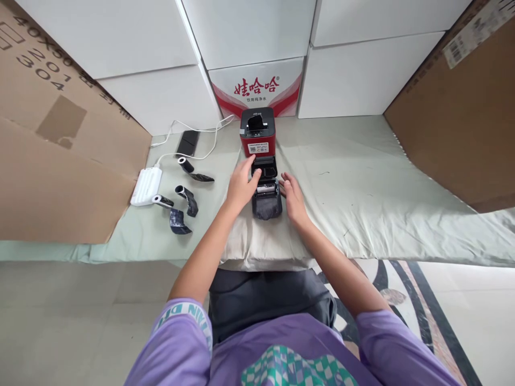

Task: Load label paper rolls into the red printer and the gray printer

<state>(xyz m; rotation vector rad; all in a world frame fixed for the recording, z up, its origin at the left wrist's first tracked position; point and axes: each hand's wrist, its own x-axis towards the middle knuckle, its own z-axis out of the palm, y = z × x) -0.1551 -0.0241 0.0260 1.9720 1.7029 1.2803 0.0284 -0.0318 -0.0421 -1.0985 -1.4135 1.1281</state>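
Observation:
A small black portable printer (267, 207) lies in front of me with its hinged lid (264, 167) tipped back and a pale paper roll (266, 190) in its bay. My left hand (242, 182) is at the left side of the lid, fingers stretched forward and thumb over the lid's edge. On the other side, my right hand (294, 198) rests beside the printer, its fingers extended close to the casing. Just behind the lid stands a red and black box-shaped printer (257, 142), with dark material in its top opening.
Left on the cloth-covered table (341, 177) are several partly unrolled dark paper rolls (185, 165), a white power adapter (147, 186), a white cable (216, 140) and a black phone (188, 143). Cardboard boxes (72, 161) flank both sides; white boxes (341, 80) line the back.

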